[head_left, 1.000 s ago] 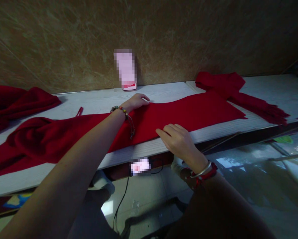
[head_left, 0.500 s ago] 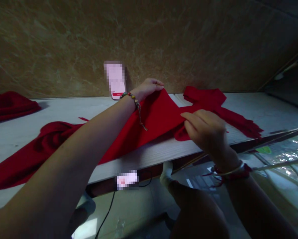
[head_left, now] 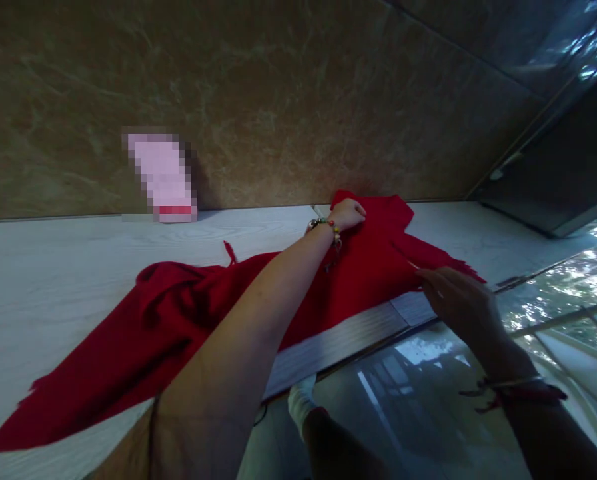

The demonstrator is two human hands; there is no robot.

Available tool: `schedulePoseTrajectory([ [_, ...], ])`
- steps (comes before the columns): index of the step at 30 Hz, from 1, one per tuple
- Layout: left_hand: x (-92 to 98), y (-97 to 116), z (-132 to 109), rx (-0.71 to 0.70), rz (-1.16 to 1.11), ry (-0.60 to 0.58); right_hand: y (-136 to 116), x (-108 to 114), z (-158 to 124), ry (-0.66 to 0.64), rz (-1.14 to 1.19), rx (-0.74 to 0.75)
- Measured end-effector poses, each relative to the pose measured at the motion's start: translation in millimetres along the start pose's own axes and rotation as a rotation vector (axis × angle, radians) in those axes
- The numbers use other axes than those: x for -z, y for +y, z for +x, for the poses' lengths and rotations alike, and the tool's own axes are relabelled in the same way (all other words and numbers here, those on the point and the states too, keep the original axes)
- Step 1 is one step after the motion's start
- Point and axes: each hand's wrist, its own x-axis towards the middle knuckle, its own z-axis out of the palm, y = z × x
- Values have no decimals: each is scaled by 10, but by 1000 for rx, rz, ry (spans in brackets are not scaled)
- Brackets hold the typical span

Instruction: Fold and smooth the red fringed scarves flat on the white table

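A long red scarf [head_left: 178, 320] lies across a pale wood-grain table [head_left: 53, 267], bunched at its middle and stretched out to the right. My left hand [head_left: 347, 215], with a bead bracelet on the wrist, grips the far edge of the scarf near the wall, fingers curled on the cloth. My right hand [head_left: 453, 300], wearing a silver bangle and a red cord, pinches the near right edge of the scarf at the table's front edge. Under these ends lies a second red scarf [head_left: 428, 257] with fringe.
A brown marbled wall [head_left: 278, 100] rises right behind the table. A blurred pink object [head_left: 163, 177] leans on it at the back left. Below the table's front edge are a glossy floor [head_left: 413, 400] and my knee with a white sock [head_left: 301, 403].
Both hands have carried the scarf to the right, dragging its tail along the table. The view has swung right; the red pile at the far left is out of sight.
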Motion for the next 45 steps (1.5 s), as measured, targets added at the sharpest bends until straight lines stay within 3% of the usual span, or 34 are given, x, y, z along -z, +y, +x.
schedulePoseTrajectory([
  [3, -187, -126, 9, -5, 60, -25, 9, -167, -173, -83, 100, -62],
  [6, -272, -225, -46, -31, 126, -20, -5, -273, -221, -80, 192, -106],
  [14, -248, -333, -317, -135, 246, -44, -152, -254, -187, -52, 347, -180],
  [19, 89, -536, -649, -172, 297, -84, -656, -113, -85, -99, 398, -175],
  [27, 1012, -1069, -1668, -124, 360, -90, -1790, 268, 435, -244, 445, -63],
  [32, 1518, -1302, -2177, -48, 369, -62, -2290, 448, 769, -290, 473, 35],
  [35, 1668, -1300, -2231, 5, 379, -36, -2434, 460, 886, -244, 450, -9],
  [40, 1798, -1158, -2048, 59, 341, 23, -2438, 463, 911, -46, 410, -71],
  [45, 1737, -1044, -1863, 124, 335, 52, -2344, 439, 853, -4, 420, -153],
])
